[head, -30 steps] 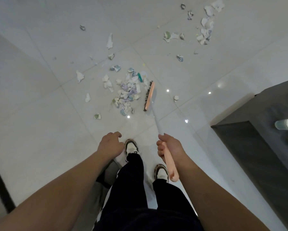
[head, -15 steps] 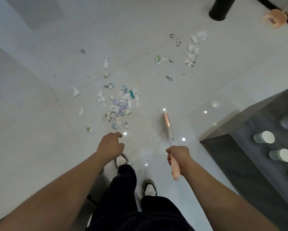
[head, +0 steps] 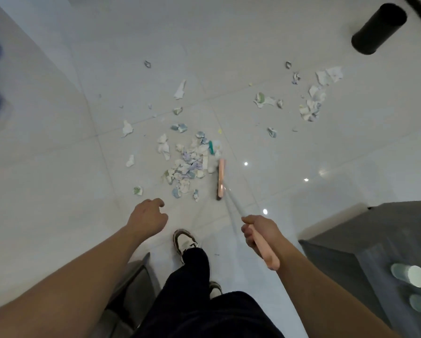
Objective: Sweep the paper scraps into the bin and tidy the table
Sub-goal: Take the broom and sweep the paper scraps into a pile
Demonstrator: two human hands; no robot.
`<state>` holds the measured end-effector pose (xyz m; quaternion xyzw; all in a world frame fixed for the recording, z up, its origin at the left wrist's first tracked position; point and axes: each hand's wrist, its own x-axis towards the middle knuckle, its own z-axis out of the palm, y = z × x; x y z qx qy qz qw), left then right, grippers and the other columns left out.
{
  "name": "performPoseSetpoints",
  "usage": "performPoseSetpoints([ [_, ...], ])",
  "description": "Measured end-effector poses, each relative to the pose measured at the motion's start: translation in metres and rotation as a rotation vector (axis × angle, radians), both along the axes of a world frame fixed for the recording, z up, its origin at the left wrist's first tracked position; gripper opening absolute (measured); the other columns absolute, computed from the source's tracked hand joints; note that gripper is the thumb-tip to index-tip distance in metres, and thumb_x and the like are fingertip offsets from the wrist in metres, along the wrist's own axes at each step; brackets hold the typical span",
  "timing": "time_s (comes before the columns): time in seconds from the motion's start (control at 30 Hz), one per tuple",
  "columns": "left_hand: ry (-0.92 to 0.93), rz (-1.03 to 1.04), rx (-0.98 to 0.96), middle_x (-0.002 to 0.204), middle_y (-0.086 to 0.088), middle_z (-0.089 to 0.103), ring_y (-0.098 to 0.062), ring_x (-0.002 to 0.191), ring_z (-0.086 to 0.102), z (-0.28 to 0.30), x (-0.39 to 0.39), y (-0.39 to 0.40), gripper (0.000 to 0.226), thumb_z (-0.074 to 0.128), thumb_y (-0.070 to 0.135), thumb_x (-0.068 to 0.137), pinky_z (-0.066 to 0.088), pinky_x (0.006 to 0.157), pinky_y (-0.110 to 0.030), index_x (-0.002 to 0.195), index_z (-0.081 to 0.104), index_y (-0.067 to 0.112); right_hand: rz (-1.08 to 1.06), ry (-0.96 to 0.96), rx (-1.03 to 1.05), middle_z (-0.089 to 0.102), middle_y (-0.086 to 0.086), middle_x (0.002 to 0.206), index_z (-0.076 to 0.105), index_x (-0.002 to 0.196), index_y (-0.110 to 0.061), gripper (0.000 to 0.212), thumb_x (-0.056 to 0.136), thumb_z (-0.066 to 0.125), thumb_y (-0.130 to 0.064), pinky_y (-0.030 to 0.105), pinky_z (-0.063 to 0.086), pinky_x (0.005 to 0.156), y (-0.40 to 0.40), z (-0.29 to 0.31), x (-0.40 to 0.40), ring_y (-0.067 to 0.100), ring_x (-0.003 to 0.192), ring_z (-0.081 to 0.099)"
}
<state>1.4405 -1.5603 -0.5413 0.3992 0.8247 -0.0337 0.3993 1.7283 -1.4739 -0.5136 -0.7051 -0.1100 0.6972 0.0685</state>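
Note:
A pile of torn paper scraps (head: 188,164) lies on the pale tiled floor ahead of my feet. More scraps (head: 311,103) lie scattered at the upper right, and loose bits (head: 127,129) sit to the left of the pile. My right hand (head: 259,231) grips the pink handle of a broom. The pink broom head (head: 221,178) rests on the floor against the pile's right edge. My left hand (head: 149,215) hovers over the floor, fingers curled, holding nothing. A black cylindrical bin (head: 378,28) stands at the top right.
A dark grey table (head: 375,240) fills the lower right, with pale cups (head: 409,275) on it. A grey object (head: 133,276) sits by my left leg. My shoes (head: 185,241) stand just behind the pile.
The broom head was lifted to the right half a second ago and now is back down at the pile's right edge. The view tilted up, bringing the bin in.

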Motion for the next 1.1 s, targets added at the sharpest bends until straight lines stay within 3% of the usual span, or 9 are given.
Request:
performPoseSetpoints([
  [0.1,-0.018,0.072,0.069,0.128,-0.012,0.054,-0.027,0.118,0.05,0.006,-0.013,0.022,0.046,0.055,0.025,0.087,0.039,0.092,-0.031,0.133,0.053,0.019,0.139,0.019,0.076,0.049,0.005,0.059,0.052,0.121,-0.017,0.035,0.088,0.06,-0.006,0.02,0.032,0.038,0.011,0.011,-0.039,0.013,0.04,0.04],
  [0.2,-0.046,0.147,0.152,0.127,-0.009,0.054,-0.025,0.116,0.05,0.012,-0.021,0.034,0.046,0.054,0.022,0.087,0.038,0.086,-0.029,0.133,0.053,0.02,0.26,0.047,0.114,0.048,0.006,0.058,0.052,0.127,-0.02,0.044,0.087,0.061,-0.003,0.02,0.031,0.039,0.029,0.02,-0.085,0.014,0.039,0.039],
  [0.33,-0.057,0.26,0.13,0.127,-0.007,0.053,-0.023,0.114,0.05,0.012,-0.03,0.019,0.046,0.053,0.022,0.087,0.035,0.082,-0.026,0.133,0.052,0.021,0.357,0.16,-0.014,0.045,0.004,0.06,0.048,0.124,-0.012,0.034,0.092,0.058,-0.007,0.018,0.029,0.034,0.049,0.02,-0.138,0.012,0.039,0.037],
  [0.47,-0.053,0.422,0.039,0.127,-0.006,0.054,-0.023,0.112,0.052,0.01,-0.037,-0.022,0.047,0.053,0.02,0.086,0.039,0.083,-0.027,0.133,0.052,0.02,0.434,0.344,-0.262,0.039,0.0,0.06,0.043,0.104,-0.012,0.009,0.099,0.05,-0.013,0.015,0.028,0.03,0.045,0.002,-0.183,0.007,0.035,0.035],
  [0.6,0.007,0.564,-0.06,0.124,-0.01,0.055,-0.025,0.113,0.052,0.012,-0.037,-0.059,0.046,0.053,0.02,0.085,0.04,0.091,-0.031,0.131,0.054,0.019,0.443,0.419,-0.426,0.038,0.0,0.051,0.036,0.093,-0.014,0.01,0.102,0.041,-0.014,0.014,0.034,0.028,0.04,-0.03,-0.21,0.007,0.031,0.036],
  [0.7,0.023,0.67,-0.108,0.128,-0.009,0.054,-0.025,0.115,0.052,0.014,-0.025,-0.066,0.046,0.054,0.024,0.084,0.039,0.093,-0.03,0.13,0.053,0.018,0.533,0.361,-0.473,0.04,0.002,0.047,0.036,0.085,-0.013,0.018,0.103,0.038,-0.015,0.017,0.036,0.028,0.05,-0.048,-0.207,0.009,0.028,0.037],
  [0.8,-0.001,0.688,-0.145,0.133,-0.011,0.053,-0.026,0.119,0.051,0.01,-0.008,-0.043,0.046,0.055,0.024,0.086,0.039,0.096,-0.03,0.131,0.053,0.016,0.647,0.247,-0.361,0.041,0.005,0.056,0.044,0.087,-0.01,0.013,0.099,0.048,-0.011,0.019,0.033,0.029,0.083,-0.055,-0.18,0.01,0.033,0.038],
  [0.93,-0.017,0.636,-0.101,0.131,-0.012,0.054,-0.027,0.118,0.051,0.004,0.006,0.026,0.046,0.056,0.023,0.087,0.038,0.094,-0.029,0.132,0.054,0.016,0.585,0.16,-0.288,0.048,0.007,0.06,0.049,0.092,-0.007,0.008,0.092,0.057,-0.007,0.018,0.037,0.031,0.148,-0.036,-0.129,0.01,0.041,0.043],
  [1.1,-0.021,0.54,0.009,0.132,-0.009,0.055,-0.026,0.116,0.053,0.009,0.015,0.133,0.048,0.055,0.019,0.085,0.04,0.088,-0.031,0.133,0.054,0.019,0.63,-0.046,-0.051,0.056,0.011,0.056,0.062,0.078,0.001,0.009,0.085,0.064,-0.004,0.021,0.038,0.036,0.207,-0.009,-0.079,0.017,0.039,0.047],
])
